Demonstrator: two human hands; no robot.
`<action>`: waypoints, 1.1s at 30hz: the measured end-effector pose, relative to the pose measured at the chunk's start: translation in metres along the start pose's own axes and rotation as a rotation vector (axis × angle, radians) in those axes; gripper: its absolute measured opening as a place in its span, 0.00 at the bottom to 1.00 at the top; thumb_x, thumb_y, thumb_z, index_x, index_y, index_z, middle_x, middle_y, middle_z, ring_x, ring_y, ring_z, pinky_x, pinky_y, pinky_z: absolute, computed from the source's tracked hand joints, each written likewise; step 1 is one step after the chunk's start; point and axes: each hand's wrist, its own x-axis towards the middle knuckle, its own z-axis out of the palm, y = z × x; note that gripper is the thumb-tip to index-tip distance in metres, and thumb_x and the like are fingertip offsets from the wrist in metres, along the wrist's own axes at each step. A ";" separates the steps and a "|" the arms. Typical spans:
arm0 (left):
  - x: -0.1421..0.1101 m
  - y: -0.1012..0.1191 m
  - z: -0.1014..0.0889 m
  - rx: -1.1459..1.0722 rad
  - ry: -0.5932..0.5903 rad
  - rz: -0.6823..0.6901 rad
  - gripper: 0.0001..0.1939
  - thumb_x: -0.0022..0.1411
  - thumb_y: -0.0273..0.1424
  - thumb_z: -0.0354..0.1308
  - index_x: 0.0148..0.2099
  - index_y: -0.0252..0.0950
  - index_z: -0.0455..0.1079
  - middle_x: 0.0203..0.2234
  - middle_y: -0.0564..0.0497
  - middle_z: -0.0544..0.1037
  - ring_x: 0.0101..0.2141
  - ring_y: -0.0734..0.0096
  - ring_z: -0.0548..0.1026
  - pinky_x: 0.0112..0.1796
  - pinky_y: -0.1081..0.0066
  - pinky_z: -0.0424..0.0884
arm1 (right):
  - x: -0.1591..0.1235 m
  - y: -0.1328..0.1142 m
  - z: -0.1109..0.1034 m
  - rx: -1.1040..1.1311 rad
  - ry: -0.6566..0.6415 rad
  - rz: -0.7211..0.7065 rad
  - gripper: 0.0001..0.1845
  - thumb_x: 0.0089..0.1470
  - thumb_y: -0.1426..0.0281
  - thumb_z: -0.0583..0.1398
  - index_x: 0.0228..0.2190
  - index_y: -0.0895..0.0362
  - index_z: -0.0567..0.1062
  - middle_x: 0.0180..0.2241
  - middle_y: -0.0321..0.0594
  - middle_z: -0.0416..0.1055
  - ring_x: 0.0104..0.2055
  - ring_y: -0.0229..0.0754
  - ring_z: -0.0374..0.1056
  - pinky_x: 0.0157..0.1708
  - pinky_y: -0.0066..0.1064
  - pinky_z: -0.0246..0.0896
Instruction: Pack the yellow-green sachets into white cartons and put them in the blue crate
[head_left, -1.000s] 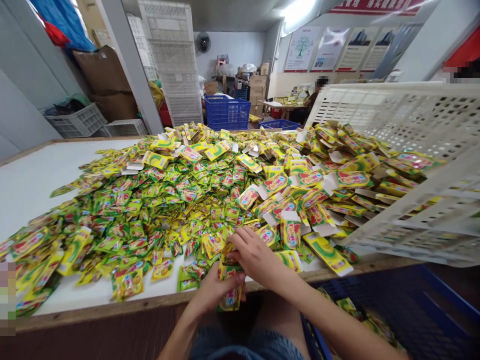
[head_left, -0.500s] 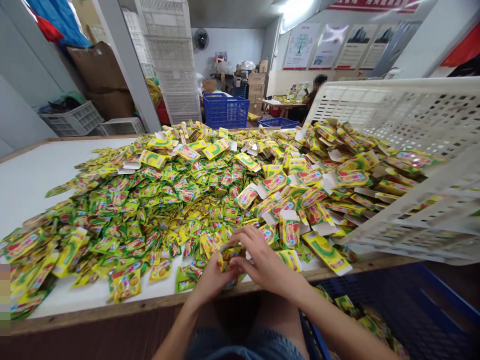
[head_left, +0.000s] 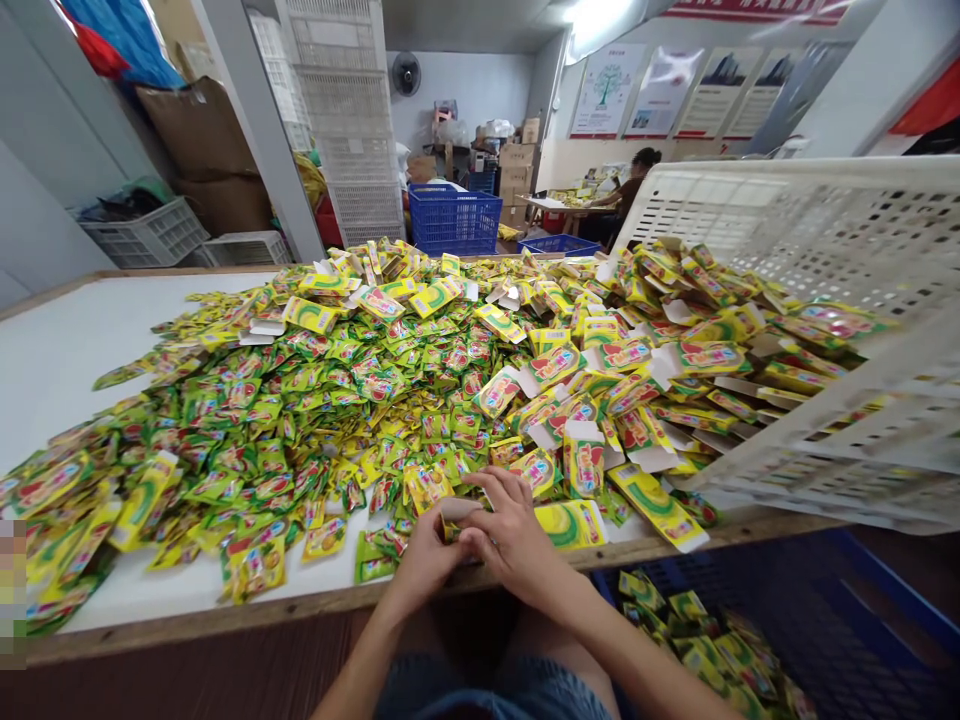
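Close to the table's front edge, my left hand (head_left: 429, 552) is closed around a small carton whose pale flap (head_left: 459, 508) shows between my hands. My right hand (head_left: 517, 535) is closed over the same carton, its fingers bent at the flap and hiding most of the body. Just right of my right hand lies a yellow carton (head_left: 571, 524). Behind my hands spreads a heap of small green and yellow sachets (head_left: 315, 400). More open yellow cartons (head_left: 583, 460) with white flaps are piled to the right.
A white perforated crate (head_left: 817, 440) lies tipped at the right, cartons spilling from it. Below the table edge, a blue crate (head_left: 862, 600) holds filled-looking yellow cartons (head_left: 705, 620). The wooden table rim (head_left: 225, 620) runs before me. Another person (head_left: 630, 190) sits at a far table.
The carton's contents-side opening, with sachets visible earlier, is now covered by its pale flap under my fingers. My right hand has drawn slightly lower and closer to the left.
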 end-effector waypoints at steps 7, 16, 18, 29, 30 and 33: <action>-0.008 0.007 0.000 -0.080 0.083 -0.103 0.19 0.46 0.36 0.67 0.41 0.34 0.71 0.33 0.49 0.79 0.35 0.63 0.75 0.36 0.70 0.69 | -0.029 0.006 0.018 0.318 0.227 0.175 0.14 0.57 0.71 0.55 0.46 0.52 0.65 0.42 0.42 0.69 0.46 0.44 0.63 0.46 0.38 0.61; -0.023 0.004 0.007 -0.115 0.193 0.070 0.25 0.54 0.31 0.62 0.52 0.41 0.56 0.41 0.49 0.75 0.42 0.65 0.75 0.41 0.68 0.70 | -0.041 0.011 0.022 0.398 0.307 0.188 0.10 0.57 0.73 0.55 0.42 0.53 0.68 0.40 0.42 0.70 0.45 0.43 0.67 0.45 0.35 0.63; -0.025 0.000 0.005 -0.080 0.197 0.091 0.20 0.55 0.31 0.61 0.49 0.40 0.62 0.43 0.47 0.75 0.44 0.63 0.74 0.43 0.67 0.70 | -0.039 0.011 0.019 0.402 0.253 0.160 0.10 0.57 0.74 0.54 0.41 0.53 0.69 0.40 0.42 0.70 0.46 0.43 0.66 0.46 0.35 0.63; -0.030 0.006 -0.002 0.197 0.156 0.201 0.04 0.56 0.29 0.60 0.36 0.39 0.74 0.37 0.47 0.78 0.41 0.61 0.74 0.44 0.66 0.69 | -0.037 0.008 0.016 0.433 0.278 0.163 0.08 0.56 0.73 0.55 0.36 0.54 0.73 0.38 0.43 0.72 0.45 0.44 0.68 0.45 0.37 0.64; -0.030 0.007 -0.001 0.186 0.158 0.211 0.04 0.57 0.29 0.59 0.36 0.39 0.73 0.38 0.47 0.77 0.43 0.61 0.74 0.45 0.65 0.69 | -0.036 0.007 0.018 0.447 0.295 0.179 0.07 0.56 0.73 0.55 0.36 0.54 0.73 0.37 0.43 0.72 0.45 0.44 0.68 0.45 0.37 0.65; -0.030 0.009 0.004 0.061 0.210 0.212 0.09 0.58 0.28 0.58 0.42 0.40 0.70 0.43 0.46 0.76 0.46 0.61 0.73 0.48 0.64 0.67 | -0.034 0.004 0.021 0.509 0.358 0.251 0.11 0.56 0.72 0.56 0.43 0.54 0.70 0.38 0.42 0.72 0.42 0.42 0.70 0.43 0.35 0.66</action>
